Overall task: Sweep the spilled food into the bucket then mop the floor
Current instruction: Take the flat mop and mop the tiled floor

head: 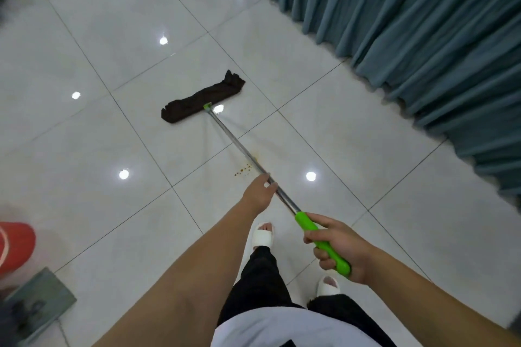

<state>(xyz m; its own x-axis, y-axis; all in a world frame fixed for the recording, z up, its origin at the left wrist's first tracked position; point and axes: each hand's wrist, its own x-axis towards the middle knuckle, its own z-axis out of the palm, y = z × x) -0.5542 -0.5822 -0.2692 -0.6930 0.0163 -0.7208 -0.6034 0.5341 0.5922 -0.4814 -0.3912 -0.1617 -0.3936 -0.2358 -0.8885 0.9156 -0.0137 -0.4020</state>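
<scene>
Holding the mop (239,146) two-handed: right hand (341,248) curled tight round the green grip (321,245), left hand (259,191) closed on the steel shaft (284,198) further down. Dark cloth head (203,97) flat on the white tiles (84,36), well beyond the brown spots (244,169) beneath the shaft. At far left, a red bucket (14,245); along the right, a teal curtain (408,22).

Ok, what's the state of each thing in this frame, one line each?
Mop: head flat on the floor, pole slanting up to both hands.
Left hand: grips the metal pole.
Right hand: grips the green handle end.
Spots: brown, on the floor under the pole, not yet wiped.
Bucket: red, at the left edge, cut off, contents hidden.
Curtain: hanging closed, hem at the floor.
</scene>
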